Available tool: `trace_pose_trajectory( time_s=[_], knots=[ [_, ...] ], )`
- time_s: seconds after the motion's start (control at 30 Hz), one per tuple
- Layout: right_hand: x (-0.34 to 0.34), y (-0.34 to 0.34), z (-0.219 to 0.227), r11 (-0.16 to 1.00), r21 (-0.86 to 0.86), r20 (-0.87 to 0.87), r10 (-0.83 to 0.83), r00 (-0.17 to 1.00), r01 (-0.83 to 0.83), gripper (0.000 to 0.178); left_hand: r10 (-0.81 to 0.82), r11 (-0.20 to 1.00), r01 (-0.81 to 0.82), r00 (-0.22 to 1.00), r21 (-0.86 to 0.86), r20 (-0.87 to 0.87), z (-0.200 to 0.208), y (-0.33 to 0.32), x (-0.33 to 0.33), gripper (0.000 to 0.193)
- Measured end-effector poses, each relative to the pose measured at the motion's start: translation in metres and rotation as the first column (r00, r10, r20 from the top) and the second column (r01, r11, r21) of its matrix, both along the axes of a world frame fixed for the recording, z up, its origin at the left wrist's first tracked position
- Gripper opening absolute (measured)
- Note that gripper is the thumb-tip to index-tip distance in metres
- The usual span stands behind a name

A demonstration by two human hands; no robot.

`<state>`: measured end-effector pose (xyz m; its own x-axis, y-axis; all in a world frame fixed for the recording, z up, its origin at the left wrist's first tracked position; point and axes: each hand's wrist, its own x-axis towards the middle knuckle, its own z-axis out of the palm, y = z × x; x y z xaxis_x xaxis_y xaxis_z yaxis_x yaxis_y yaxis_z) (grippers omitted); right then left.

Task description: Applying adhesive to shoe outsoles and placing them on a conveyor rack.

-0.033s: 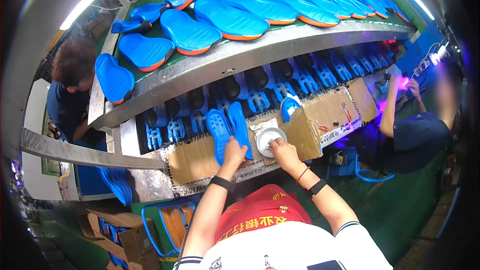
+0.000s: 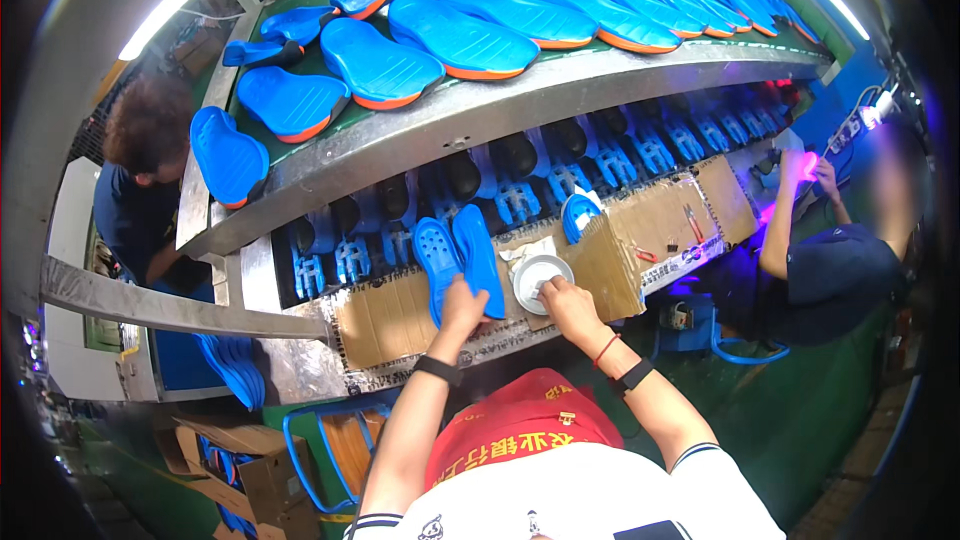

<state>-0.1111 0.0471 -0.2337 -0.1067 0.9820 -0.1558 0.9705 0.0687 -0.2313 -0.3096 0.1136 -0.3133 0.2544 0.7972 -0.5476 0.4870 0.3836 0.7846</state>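
Note:
Two blue foam shoe soles stand side by side in front of me on the bench. The left sole point(image 2: 436, 250) has round holes near its top; the right sole point(image 2: 480, 255) is plain. My left hand point(image 2: 463, 308) is closed around their lower ends, its fingers partly hidden. Beside them sits a shallow white bowl point(image 2: 533, 268) with pale contents. Over the bowl's near rim my right hand point(image 2: 568, 302) is closed in a pinch; whatever it holds, if anything, is too small to make out.
Cardboard point(image 2: 385, 325) covers the bench, with red-handled pliers point(image 2: 693, 225) to the right. Blue-and-orange soles point(image 2: 380, 65) lie on a raised green belt point(image 2: 285, 155). Below, blue clamps point(image 2: 518, 202) form a row. People work at left point(image 2: 140, 170) and right point(image 2: 840, 265).
The right sole has turned slightly, showing more of its broad face. My left hand has shifted a little left and down with it. My right hand stays at the bowl.

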Motion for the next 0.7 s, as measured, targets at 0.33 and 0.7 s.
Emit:
trace_pose_trajectory(
  time_s=[0.33,0.7],
  knots=[
    [0.004,-0.005,0.028,0.994,0.052,-0.123,-0.087,0.989,0.094,0.011,0.449,0.888,-0.254,0.66,-0.384,0.602,0.104,-0.058,-0.076,0.062],
    [-0.067,-0.005,0.141,0.93,0.367,-0.503,0.221,0.836,-0.026,0.016,0.408,0.848,-0.53,0.613,-0.03,0.677,0.167,-0.052,-0.055,0.055]
  ],
)
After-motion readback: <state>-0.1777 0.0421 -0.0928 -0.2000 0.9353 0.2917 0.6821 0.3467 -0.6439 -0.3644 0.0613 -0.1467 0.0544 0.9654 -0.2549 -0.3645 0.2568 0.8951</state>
